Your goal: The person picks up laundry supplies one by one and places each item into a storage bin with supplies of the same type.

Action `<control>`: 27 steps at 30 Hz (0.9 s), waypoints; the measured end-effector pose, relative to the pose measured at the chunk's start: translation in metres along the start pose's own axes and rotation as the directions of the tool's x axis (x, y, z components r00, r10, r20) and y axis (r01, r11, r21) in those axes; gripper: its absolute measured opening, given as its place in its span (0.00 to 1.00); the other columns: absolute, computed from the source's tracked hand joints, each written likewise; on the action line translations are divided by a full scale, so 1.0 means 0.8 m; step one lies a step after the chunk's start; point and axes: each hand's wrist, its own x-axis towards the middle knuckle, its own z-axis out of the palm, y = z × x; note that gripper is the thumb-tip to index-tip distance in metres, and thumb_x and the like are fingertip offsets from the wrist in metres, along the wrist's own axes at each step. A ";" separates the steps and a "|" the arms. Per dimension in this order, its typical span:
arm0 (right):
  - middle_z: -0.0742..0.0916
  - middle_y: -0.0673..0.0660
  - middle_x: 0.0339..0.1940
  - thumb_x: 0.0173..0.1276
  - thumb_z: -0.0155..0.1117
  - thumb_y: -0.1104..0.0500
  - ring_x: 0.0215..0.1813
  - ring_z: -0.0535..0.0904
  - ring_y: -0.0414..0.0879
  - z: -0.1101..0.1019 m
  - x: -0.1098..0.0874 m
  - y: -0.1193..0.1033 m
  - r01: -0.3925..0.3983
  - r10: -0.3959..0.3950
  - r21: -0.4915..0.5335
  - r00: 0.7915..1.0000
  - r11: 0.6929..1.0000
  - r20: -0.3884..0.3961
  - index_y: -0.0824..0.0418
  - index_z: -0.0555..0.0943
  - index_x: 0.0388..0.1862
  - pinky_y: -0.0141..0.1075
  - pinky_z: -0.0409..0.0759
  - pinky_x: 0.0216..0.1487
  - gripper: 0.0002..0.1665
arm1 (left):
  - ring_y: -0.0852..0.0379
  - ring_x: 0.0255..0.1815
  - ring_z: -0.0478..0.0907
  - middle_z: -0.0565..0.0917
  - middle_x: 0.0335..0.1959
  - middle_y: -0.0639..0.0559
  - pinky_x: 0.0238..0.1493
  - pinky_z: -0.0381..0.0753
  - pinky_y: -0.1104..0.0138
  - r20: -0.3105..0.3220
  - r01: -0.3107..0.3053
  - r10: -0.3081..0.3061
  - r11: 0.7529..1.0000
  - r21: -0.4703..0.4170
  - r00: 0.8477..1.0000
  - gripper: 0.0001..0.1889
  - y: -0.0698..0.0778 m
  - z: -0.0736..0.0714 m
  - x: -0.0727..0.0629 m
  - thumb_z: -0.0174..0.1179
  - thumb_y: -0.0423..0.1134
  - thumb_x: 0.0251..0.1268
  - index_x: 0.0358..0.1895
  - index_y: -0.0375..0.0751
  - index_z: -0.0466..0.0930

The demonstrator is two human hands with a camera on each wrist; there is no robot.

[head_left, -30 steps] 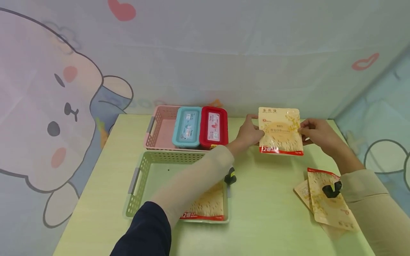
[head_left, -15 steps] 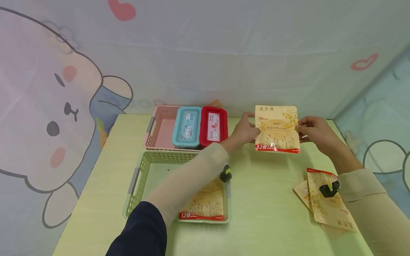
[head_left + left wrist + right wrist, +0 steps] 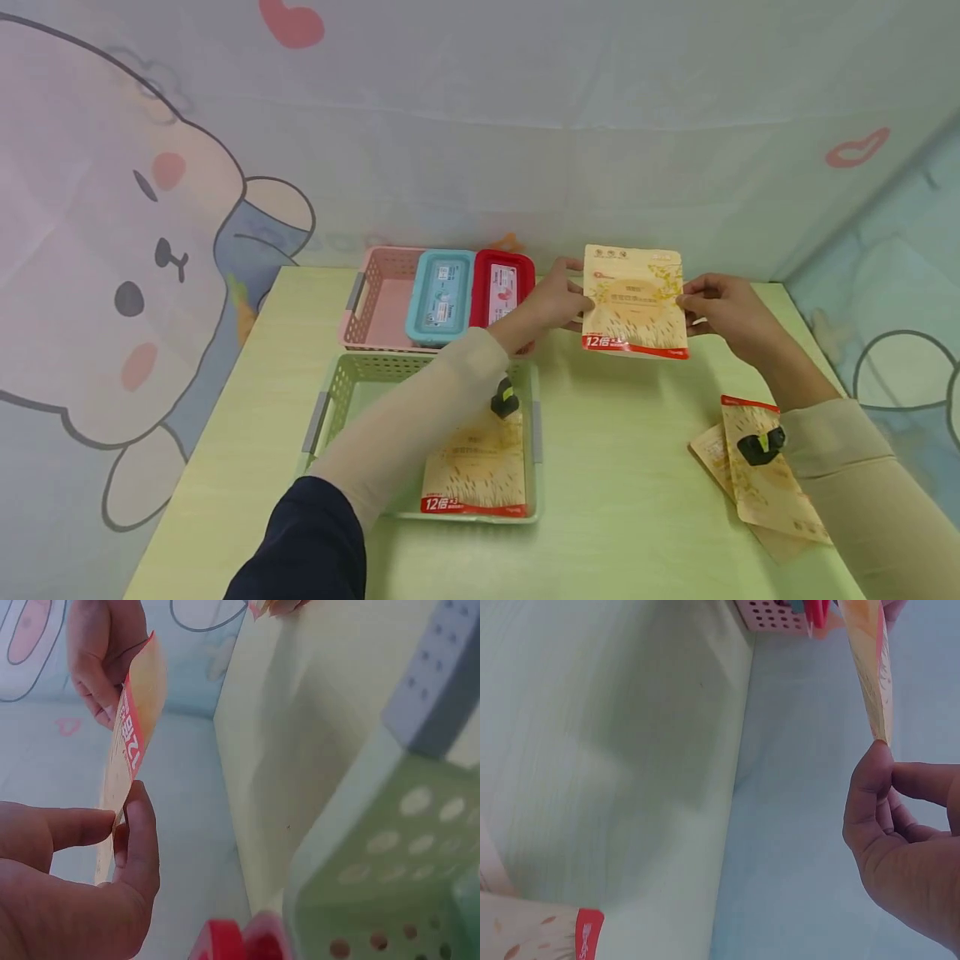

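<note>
Both hands hold up a yellow pouch (image 3: pixel 636 300) with a red lower band, above the far part of the table. My left hand (image 3: pixel 553 298) pinches its left edge between thumb and fingers, which the left wrist view shows close up. On the opposite edge, my right hand (image 3: pixel 729 312) has a thumb-and-finger pinch, plain in the right wrist view. A similar pouch (image 3: pixel 480 467) lies in the green basket (image 3: pixel 538 467), partly hidden by the left sleeve. Below the right hand, another yellow pouch (image 3: pixel 772 492) rests on the table over a paler one (image 3: pixel 708 446).
Behind the green basket stands a pink basket (image 3: pixel 390 308). In it are a light-blue lidded box (image 3: pixel 441 296) and a red lidded box (image 3: pixel 502 279). A printed curtain (image 3: pixel 570 125) hangs along the table's far edge (image 3: pixel 750 285).
The held pouch and both hands have shifted left and slightly up. The left forearm now covers part of the red box and shows more of the pouch in the green basket.
</note>
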 end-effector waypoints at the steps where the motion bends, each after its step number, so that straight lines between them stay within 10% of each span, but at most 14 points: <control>1: 0.81 0.57 0.47 0.86 0.53 0.58 0.40 0.80 0.44 0.002 0.000 -0.002 0.000 0.000 0.002 1.000 1.000 0.002 0.76 0.68 0.62 0.37 0.88 0.44 0.20 | 0.47 0.42 0.85 0.76 0.52 0.40 0.49 0.89 0.47 0.004 0.001 -0.001 1.000 0.006 1.000 0.36 0.001 -0.003 -0.001 0.60 0.25 0.74 0.79 0.42 0.55; 27: 0.77 0.62 0.50 0.85 0.52 0.62 0.42 0.79 0.48 0.046 0.005 -0.041 -0.014 0.011 0.056 0.998 0.998 0.064 0.75 0.66 0.65 0.38 0.89 0.43 0.19 | 0.45 0.45 0.86 0.79 0.52 0.38 0.50 0.89 0.45 -0.032 -0.001 0.004 0.994 0.105 0.999 0.33 -0.002 -0.056 -0.036 0.64 0.27 0.74 0.77 0.40 0.59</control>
